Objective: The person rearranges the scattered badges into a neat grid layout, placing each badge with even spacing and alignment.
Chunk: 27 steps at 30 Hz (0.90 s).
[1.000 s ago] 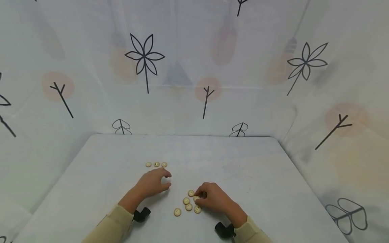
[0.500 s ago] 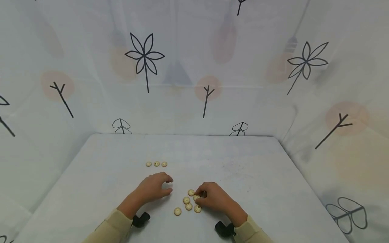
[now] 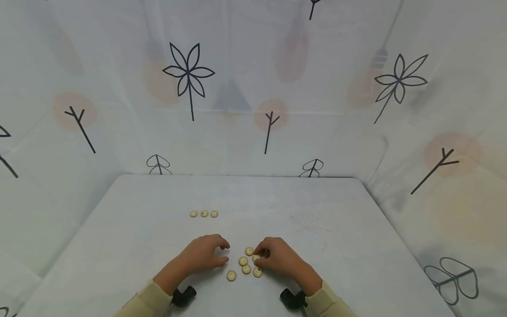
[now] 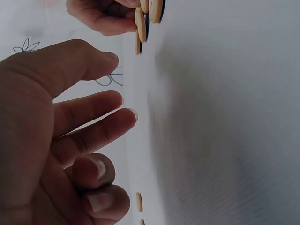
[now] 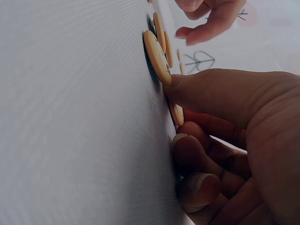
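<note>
my right hand (image 3: pixel 277 259) pinching a tan button (image 3: pixel 255 258) in the cluster on the white table (image 3: pixel 336 229), my left hand (image 3: pixel 203 257) just beside, fingers loosely apart, holding nothing

White table (image 3: pixel 317 220), matte top, rounded far corners. Row of three tan buttons (image 3: pixel 203 214) at about 11 o'clock from table centre, evenly spaced, apart from each other. Loose cluster of tan buttons (image 3: pixel 245 264) at 6 o'clock, near the front edge: one (image 3: pixel 231 276) lies off alone at 7 o'clock of the cluster, the others close together. Both hands rest on the table, left hand (image 3: pixel 202 255) at 9 o'clock of the cluster, right hand (image 3: pixel 277 257) at 3 o'clock, touching it.
</note>
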{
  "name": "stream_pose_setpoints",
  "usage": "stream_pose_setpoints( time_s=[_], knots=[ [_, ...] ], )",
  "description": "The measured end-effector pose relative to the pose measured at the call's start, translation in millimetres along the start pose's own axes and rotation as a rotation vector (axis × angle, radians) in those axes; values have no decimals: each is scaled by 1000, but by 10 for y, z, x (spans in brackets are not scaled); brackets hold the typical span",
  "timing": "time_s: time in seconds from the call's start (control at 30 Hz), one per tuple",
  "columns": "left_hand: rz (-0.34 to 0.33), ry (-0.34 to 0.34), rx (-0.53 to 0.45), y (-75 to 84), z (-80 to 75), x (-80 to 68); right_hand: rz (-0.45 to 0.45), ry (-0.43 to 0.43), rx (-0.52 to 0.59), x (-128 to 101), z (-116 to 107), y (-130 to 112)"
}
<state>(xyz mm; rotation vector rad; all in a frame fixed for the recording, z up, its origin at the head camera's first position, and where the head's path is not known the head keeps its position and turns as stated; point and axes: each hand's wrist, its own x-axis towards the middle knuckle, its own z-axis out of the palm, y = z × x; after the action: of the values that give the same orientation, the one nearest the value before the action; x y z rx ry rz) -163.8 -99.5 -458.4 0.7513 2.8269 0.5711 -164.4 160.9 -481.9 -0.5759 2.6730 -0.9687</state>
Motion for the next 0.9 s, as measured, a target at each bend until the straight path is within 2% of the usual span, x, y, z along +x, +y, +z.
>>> stream_pose_setpoints(
  time_s=[0.4,0.9],
  knots=[
    [50,-88,-93,18,80,-54,0,-6,-1,-2,-3,-3],
    [108,-118,-102,63,128,-73,10,-8,3,-4,-20,-28]
  ],
)
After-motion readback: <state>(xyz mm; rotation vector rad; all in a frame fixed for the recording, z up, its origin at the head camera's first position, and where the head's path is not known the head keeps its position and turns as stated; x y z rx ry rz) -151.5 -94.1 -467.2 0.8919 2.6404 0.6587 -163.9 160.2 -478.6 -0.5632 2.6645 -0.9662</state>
